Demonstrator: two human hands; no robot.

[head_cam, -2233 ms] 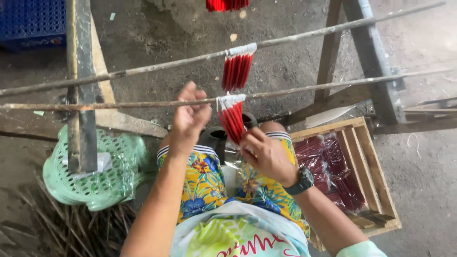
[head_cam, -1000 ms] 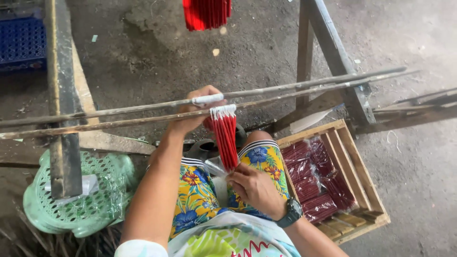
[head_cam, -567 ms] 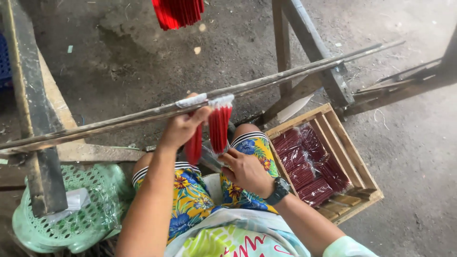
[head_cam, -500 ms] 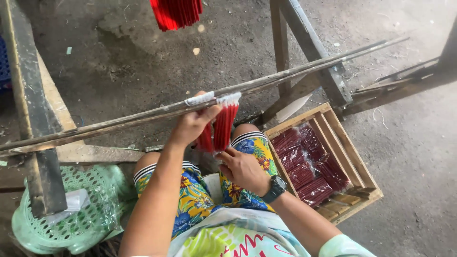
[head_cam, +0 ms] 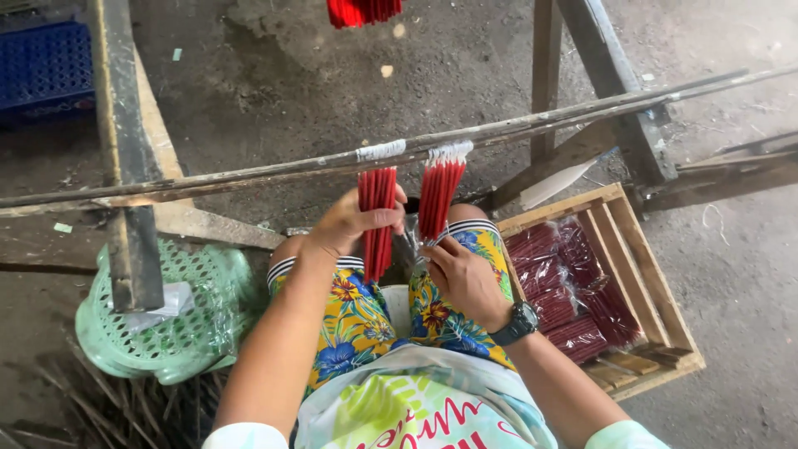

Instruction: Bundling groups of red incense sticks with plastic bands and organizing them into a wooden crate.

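Two red bundles hang from two poles. The left hand grips one bundle; the right hand pinches the other bundle. A crate sits right.

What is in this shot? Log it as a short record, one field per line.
setting: concrete floor, wooden frame
left hand: grips the left bundle of red sticks hanging from the pole
right hand: fingers at the tips of the right bundle
crate: wooden, at the right, holds wrapped red packs
basket: green plastic, at the left
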